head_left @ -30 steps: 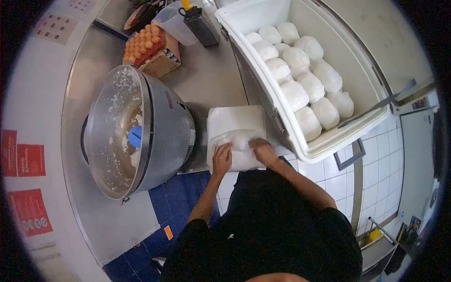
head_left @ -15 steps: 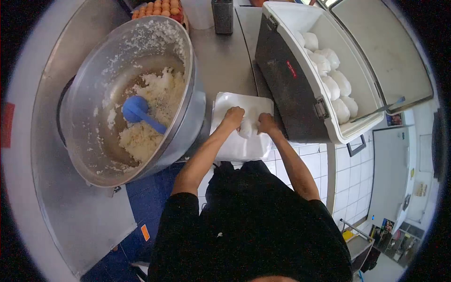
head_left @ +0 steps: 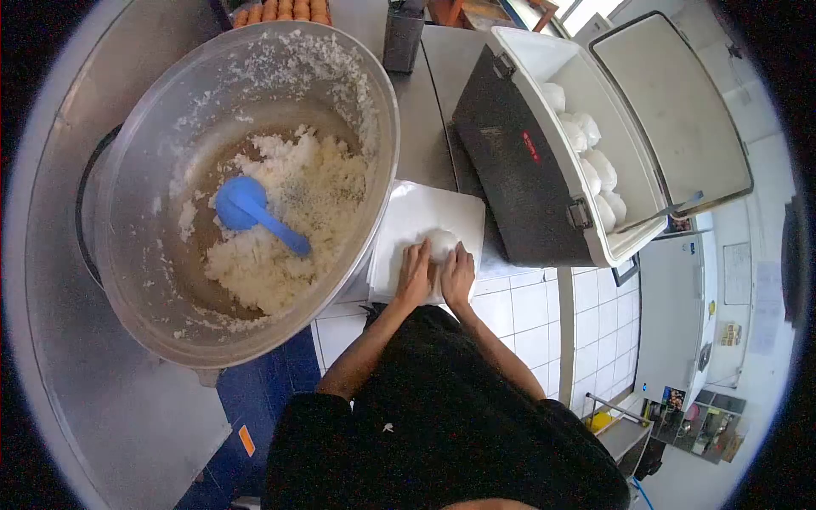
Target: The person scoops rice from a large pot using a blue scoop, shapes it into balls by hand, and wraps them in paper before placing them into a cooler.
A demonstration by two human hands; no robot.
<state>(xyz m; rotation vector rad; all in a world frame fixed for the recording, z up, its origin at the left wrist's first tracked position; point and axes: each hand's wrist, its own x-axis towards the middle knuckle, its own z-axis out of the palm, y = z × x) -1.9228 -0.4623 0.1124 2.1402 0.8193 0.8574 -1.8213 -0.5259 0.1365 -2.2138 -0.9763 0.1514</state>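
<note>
A rounded white bundle (head_left: 441, 242), looking like rice wrapped in thin plastic, lies on a stack of white sheets (head_left: 442, 204). My left hand (head_left: 415, 270) has its bent fingers against the bundle's near left side. On the near right side, my right hand (head_left: 459, 274) presses with curled fingers, so the bundle is held between both hands. To the left, a large metal pot (head_left: 387, 161) contains cooked white rice (head_left: 246, 272). A blue scoop (head_left: 242, 204) rests on that rice.
At the right stands an open cooler box (head_left: 510, 161) with several similar white bundles (head_left: 599, 170) inside; its lid (head_left: 671, 102) is tipped back. A dark container (head_left: 403, 38) stands at the back. Eggs (head_left: 285, 12) sit in a tray behind the pot.
My hands have moved nearer my body and closer together, onto the near side of the bundle, which now looks rounder. The view has shifted, with the pot appearing larger.
</note>
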